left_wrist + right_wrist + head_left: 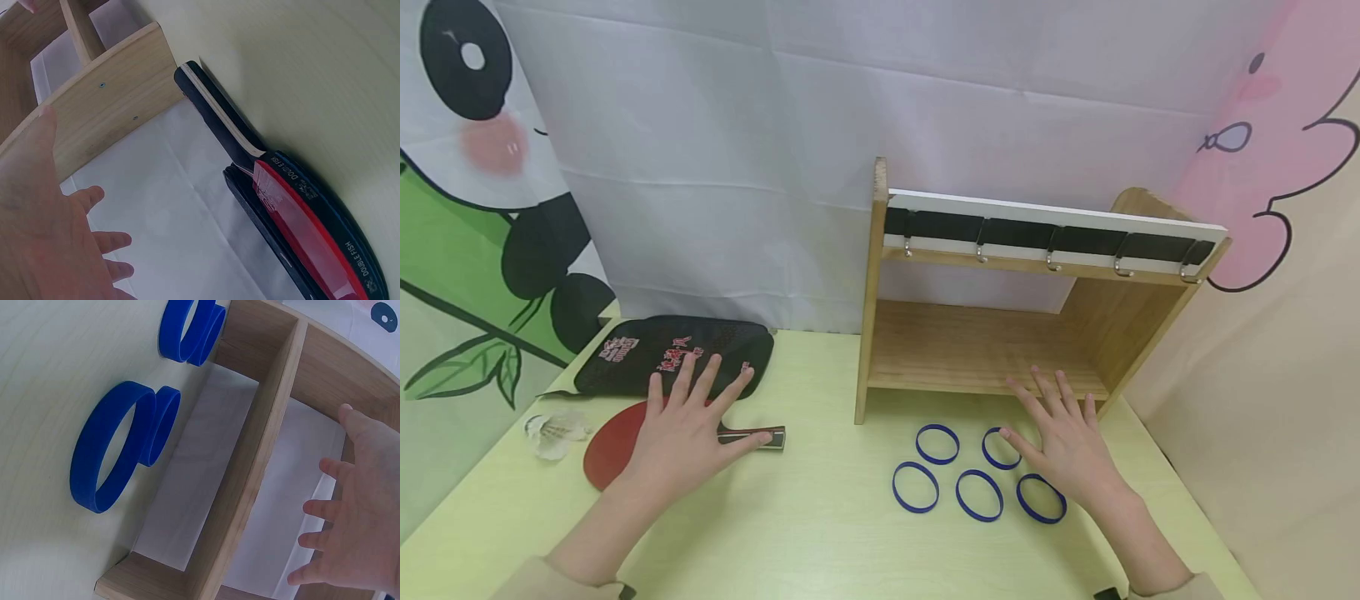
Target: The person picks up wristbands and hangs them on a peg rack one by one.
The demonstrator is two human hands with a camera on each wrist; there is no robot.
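Observation:
My left hand (681,433) hovers with fingers spread over a red table tennis paddle (613,446), hiding part of its blade; the black handle sticks out to the right. In the left wrist view the hand (44,219) holds nothing and is apart from the paddle (312,219). Fingers spread, my right hand (1067,446) is above the table, near several blue silicone wristbands (917,510) lying in two rows. A small wooden shelf (985,346) stands just behind them. Nothing is in the right hand (369,512) in the right wrist view, where the wristbands (87,456) lie to the left.
A black zip case (606,367) with red and white print lies behind the paddle. To the left sits a white shuttlecock (556,433). A black and white strip (940,225) with several metal hooks crosses the shelf's top front. A white cloth (715,167) hangs behind.

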